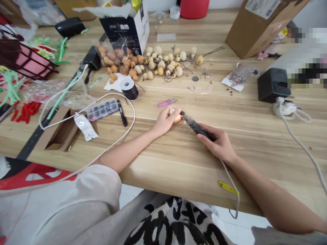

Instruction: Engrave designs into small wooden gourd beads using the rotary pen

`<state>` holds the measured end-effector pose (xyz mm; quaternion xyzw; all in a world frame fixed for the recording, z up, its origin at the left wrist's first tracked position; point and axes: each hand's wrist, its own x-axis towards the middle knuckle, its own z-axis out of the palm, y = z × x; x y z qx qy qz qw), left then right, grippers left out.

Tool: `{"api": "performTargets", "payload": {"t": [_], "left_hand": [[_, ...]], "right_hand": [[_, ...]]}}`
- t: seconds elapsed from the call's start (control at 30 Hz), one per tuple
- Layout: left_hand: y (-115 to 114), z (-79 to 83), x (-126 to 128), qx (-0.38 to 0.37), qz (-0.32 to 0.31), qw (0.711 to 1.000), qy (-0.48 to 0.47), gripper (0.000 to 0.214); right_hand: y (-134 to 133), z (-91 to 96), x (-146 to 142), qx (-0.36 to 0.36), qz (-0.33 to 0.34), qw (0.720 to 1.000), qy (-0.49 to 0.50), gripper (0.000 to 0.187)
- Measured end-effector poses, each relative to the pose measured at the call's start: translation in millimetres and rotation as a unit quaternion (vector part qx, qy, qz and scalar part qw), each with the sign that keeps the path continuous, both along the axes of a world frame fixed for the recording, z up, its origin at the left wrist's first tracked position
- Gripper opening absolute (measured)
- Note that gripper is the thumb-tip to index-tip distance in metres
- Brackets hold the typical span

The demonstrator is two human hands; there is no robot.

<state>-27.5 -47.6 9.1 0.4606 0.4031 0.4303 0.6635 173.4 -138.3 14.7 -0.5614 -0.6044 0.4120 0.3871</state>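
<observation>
Near the middle of the table, the fingers of my left hand (164, 120) are wrapped round a small pale gourd (176, 118). My right hand (221, 142) grips a black corded rotary tool (196, 127), its tip reaching to the gourd's right side; whether it touches cannot be made out. A white cable (231, 177) with a yellow tag (228, 188) trails from the tool over the table's front edge. Just beyond my left hand lie purple thread snips (166, 102). Farther back are several pale gourds (160, 64) and a heap of brown ones (127, 63), partly in a clear bag.
To the left stand a spool of black cord (129, 89), a black marker (122, 113), a compartment box (102, 109) and an open cardboard box (61, 131). A looping white cable (134, 117) runs near my left arm. A black adapter (273, 85) and carton (258, 30) stand right.
</observation>
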Motion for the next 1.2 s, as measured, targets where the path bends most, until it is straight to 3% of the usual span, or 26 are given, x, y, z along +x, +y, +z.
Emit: {"api": "performTargets", "payload": {"t": [0.4,0.8,1.2], "left_hand": [[-0.4,-3.2,-4.4,0.081,-0.017,0.993,0.079,0.032],[0.7,-11.1,-7.0,0.088,-0.032,0.992,0.081,0.033],[1.7,-1.8,-2.1,0.011,0.001,1.000,-0.010,0.037]], "right_hand": [[0.3,-0.7,0.5,-0.003,0.001,1.000,0.000,0.050],[0.0,0.0,-0.3,-0.002,0.003,1.000,0.002,0.048],[0.2,2.0,1.9,0.010,0.021,1.000,-0.013,0.047]]}}
